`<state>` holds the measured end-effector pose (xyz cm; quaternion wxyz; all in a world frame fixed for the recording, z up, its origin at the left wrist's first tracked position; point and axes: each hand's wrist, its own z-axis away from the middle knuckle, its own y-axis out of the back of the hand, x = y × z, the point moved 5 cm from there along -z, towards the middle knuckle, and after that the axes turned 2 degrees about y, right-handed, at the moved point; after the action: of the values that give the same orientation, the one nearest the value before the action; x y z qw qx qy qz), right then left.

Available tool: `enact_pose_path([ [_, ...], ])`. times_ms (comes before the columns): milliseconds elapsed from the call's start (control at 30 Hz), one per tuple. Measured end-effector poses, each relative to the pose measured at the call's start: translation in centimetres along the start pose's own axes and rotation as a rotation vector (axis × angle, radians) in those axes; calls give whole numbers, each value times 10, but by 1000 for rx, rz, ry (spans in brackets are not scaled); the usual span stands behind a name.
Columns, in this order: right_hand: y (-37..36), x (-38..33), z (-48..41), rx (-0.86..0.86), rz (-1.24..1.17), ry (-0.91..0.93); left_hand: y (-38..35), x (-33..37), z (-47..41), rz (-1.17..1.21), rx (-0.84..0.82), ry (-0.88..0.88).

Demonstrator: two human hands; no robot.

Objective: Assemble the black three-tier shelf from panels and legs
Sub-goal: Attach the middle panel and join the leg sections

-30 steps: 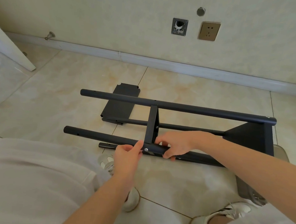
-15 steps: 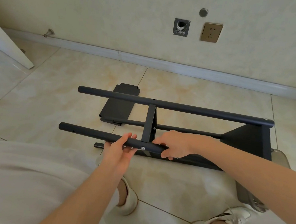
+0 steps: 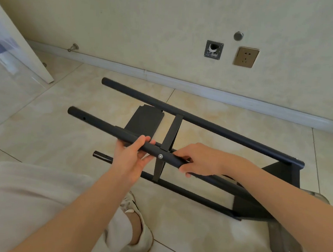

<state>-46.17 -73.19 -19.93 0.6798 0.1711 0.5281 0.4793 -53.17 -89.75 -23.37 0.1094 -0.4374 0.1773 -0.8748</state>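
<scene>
My left hand (image 3: 130,160) and right hand (image 3: 199,161) clasp the near leg (image 3: 101,122); middle panel (image 3: 174,130) and end panel (image 3: 283,174) fitted, third panel (image 3: 145,121) loose beyond it.

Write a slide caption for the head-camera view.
Left hand and right hand grip one leg of the half-built black shelf; another panel lies on the floor.

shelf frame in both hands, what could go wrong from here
1. Both the left hand and right hand grip only the near leg; the legs' left ends are unbraced, so the frame may twist at the screw.
2. The frame could knock the loose panel on the floor beneath it.
</scene>
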Motion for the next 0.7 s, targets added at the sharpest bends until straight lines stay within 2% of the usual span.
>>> enact_pose_path([
  [100, 16, -1, 2, 89, -9, 8, -17, 21, -3, -38, -56, -52],
  [300, 38, -4, 10, 286, -235, 31, -56, 67, -1, -198, -144, -190],
  [433, 48, -16, 14, 397, -283, 20, -81, 96, 5, -319, -219, -280],
  [567, 76, -25, 30, 295, -123, -46, -106, 108, 15, -475, -334, -332],
  [633, 103, -23, 51, 346, -68, -83, -118, 108, 22, -522, -397, -340],
  [700, 129, -13, 76, 477, -41, -143, -129, 106, 28, -546, -463, -328],
])
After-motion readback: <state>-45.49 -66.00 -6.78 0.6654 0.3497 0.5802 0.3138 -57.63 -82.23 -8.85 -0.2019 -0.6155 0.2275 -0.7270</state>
